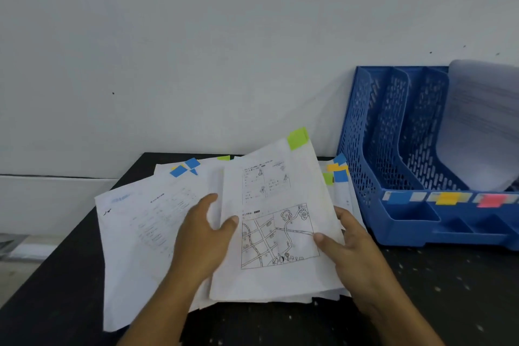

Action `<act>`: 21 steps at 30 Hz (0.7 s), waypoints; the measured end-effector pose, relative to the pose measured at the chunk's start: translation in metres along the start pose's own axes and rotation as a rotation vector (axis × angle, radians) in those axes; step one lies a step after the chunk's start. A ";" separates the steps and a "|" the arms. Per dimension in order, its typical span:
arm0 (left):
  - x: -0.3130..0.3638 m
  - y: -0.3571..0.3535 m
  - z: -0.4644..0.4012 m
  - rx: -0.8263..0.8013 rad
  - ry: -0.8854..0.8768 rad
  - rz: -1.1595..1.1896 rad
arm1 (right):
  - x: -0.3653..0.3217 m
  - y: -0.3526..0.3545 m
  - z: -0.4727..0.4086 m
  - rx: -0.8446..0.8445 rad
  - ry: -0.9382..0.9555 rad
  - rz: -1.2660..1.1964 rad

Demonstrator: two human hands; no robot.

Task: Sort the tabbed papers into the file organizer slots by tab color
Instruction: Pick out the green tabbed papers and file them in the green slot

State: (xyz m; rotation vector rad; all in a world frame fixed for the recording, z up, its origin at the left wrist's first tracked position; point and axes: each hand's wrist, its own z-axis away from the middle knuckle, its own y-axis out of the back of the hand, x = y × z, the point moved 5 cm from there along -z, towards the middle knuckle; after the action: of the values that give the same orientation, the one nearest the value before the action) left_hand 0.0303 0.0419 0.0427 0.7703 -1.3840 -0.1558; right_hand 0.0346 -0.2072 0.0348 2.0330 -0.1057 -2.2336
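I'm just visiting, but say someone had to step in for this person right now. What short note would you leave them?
Left hand and right hand both pinch the green-tabbed sheet, lifted off the loose pile of papers on the black table.
The blue file organizer stands to the right, its front labelled blue, yellow and pink; a sheet already stands in the slot at the right edge.
Left: nearly the whole pile, with blue, yellow and green tabs. No green label is in view; check further right.

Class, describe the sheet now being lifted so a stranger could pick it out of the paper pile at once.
Start at the blue file organizer on the right of the black table; the spread paper pile lies left of it. The lifted sheet, gripped by the left hand and right hand, alone shows a street-map drawing and a raised green tab.
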 end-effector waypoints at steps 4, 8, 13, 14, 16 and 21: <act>-0.006 0.008 -0.006 -0.132 0.137 0.123 | -0.003 -0.009 0.000 -0.108 -0.034 -0.201; -0.010 0.010 -0.004 -0.266 0.163 0.441 | -0.001 -0.018 0.003 -0.162 -0.047 -0.254; -0.029 0.033 -0.009 -0.132 0.116 0.332 | 0.001 -0.024 0.005 0.001 0.028 0.250; -0.035 0.041 -0.010 -0.098 0.111 0.296 | 0.002 -0.024 0.005 0.073 0.062 0.399; -0.045 0.058 -0.013 -0.048 0.106 0.226 | 0.004 -0.028 0.005 0.140 0.129 0.671; -0.070 0.085 -0.013 0.033 0.182 0.066 | 0.015 -0.049 0.006 -0.013 0.149 1.152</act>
State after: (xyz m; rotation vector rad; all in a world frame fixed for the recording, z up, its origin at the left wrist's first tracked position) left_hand -0.0015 0.1475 0.0335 0.7467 -1.2402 -0.0111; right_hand 0.0254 -0.1612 0.0145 1.4640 -0.9507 -1.3236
